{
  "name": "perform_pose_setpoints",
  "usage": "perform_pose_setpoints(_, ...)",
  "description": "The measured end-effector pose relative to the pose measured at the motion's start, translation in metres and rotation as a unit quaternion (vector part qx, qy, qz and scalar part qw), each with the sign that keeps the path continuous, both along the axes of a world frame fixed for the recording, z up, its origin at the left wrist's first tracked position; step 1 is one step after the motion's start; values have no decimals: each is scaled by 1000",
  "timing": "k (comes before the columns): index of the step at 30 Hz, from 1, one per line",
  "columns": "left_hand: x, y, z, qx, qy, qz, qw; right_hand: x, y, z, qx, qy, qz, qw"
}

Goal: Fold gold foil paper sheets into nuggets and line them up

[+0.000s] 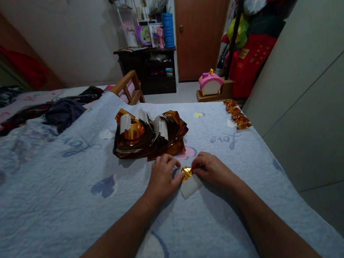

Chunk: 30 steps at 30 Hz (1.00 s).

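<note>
- Gold foil shines on the far part of the small paper (191, 188) in front of me; the near part shows pale, and it lies on the patterned blue-grey quilt (203, 241) between my two hands.
- My left hand (163, 174) rests at the paper's left side, thumb tip at the edge of the gold part, forefinger curved beyond it with a gap between; I cannot tell whether the fingers grip the paper or only steady it.
- My right hand (211, 167) has its thumb and forefinger drawn together, pinching the paper at the right end of its gold part; the other fingers curl in.
- Just beyond my left hand sits a loose stack of gold-and-white sheets (136, 144), many curled upward.
- Well to my right, near the quilt's far corner, crinkled gold pieces (238, 115) lie in a row.
- Dark cloth (65, 115) is bunched up far to my left.
- Past the quilt I see a pink toy (211, 86), a dark cabinet (133, 75) and a brown door (206, 30).
</note>
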<state>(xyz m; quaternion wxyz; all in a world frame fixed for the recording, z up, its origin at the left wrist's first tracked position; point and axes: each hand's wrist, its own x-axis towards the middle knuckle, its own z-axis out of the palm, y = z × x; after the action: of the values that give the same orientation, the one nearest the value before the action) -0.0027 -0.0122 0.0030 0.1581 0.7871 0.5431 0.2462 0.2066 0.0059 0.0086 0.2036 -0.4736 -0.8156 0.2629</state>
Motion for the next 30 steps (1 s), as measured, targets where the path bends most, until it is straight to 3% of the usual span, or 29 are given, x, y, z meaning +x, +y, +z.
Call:
perform_pose_setpoints(12, 3, 2, -2, -47, -25, -44, 998, -9, -4, -6, 25, -44, -35, 998)
perform_pose_setpoints(18, 8, 4, 4, -79, -78, -52, 992, -8, -5, -10, 39, 10, -18, 999)
perform_pose_setpoints(24, 8, 4, 7, -137, -209, -72, 966, -3, -4, -4, -24, 111, -22, 993)
perform_pose_setpoints(30, 8, 5, 6, -138, -247, -66, 957, -4, -6, 4, -92, 189, -26, 977)
